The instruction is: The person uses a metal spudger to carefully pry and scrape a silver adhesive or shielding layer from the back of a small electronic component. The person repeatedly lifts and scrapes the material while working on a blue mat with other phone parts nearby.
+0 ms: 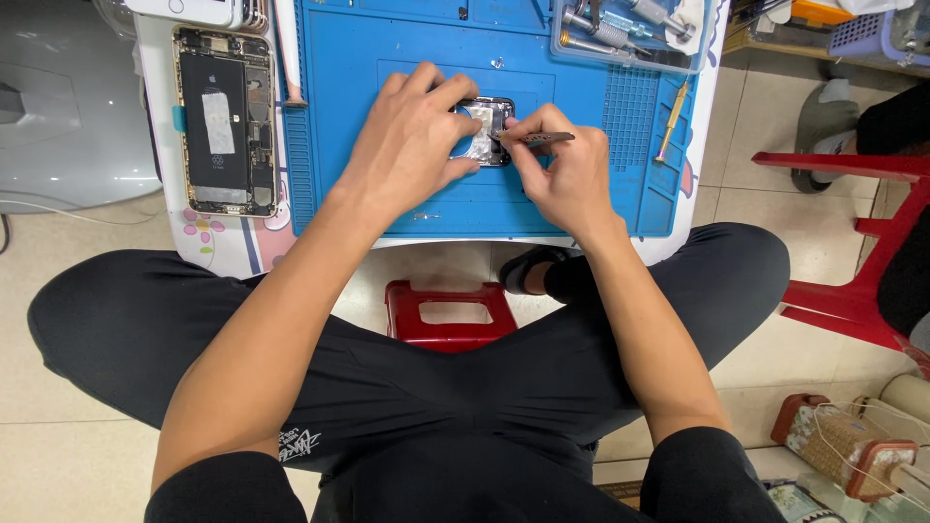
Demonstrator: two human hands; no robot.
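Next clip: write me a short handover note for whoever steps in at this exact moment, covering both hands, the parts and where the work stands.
Left hand: fingers spread over a small phone part, pressing it flat on the blue work mat.
Right hand: pinching dark tweezers, tips at the part's right edge.
Nearby: opened phone with its battery exposed lies left of the mat; a brass-coloured screwdriver rests on the mat's right side; clear tool tray at top right.
Done: phone is open, part is out on the mat.
Left: the tweezer work on the part looks unfinished; phone not reassembled.

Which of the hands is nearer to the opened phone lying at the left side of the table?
Left. The left hand rests on the blue mat just right of the opened phone; the right hand, holding tweezers, is farther right.
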